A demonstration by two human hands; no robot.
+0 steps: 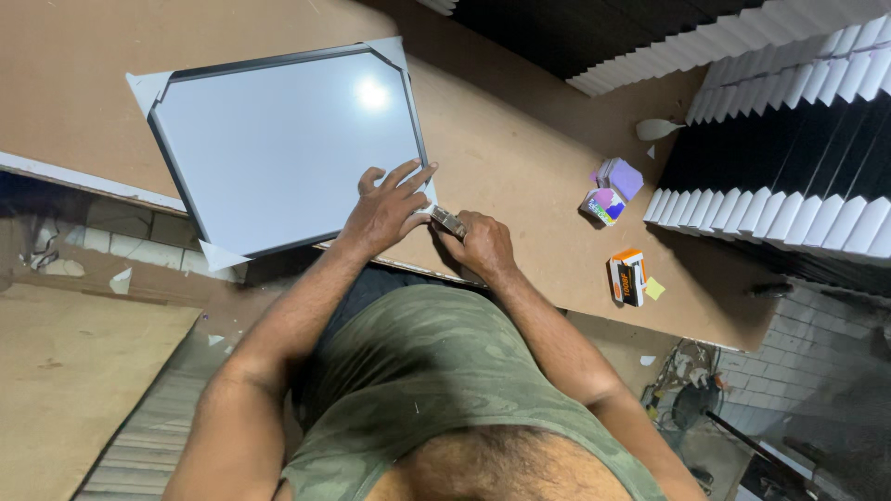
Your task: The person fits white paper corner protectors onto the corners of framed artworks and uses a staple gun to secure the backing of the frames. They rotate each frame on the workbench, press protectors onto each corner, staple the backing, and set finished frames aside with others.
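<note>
A black-framed picture frame [278,139] with a glossy pale face lies tilted on the brown board table [520,167]. White card protectors cover its corners. My left hand [385,209] presses flat on the frame's near right corner, fingers spread. Right beside it, my right hand [483,246] grips a small metal tool [448,221] whose tip touches that same corner.
An orange-and-white small box [628,276] and a yellow scrap lie to the right. A purple and multicoloured packet [611,190] sits further back. Rows of stacked black frames with white corner protectors [789,158] fill the right side. Boards and tiled floor lie below left.
</note>
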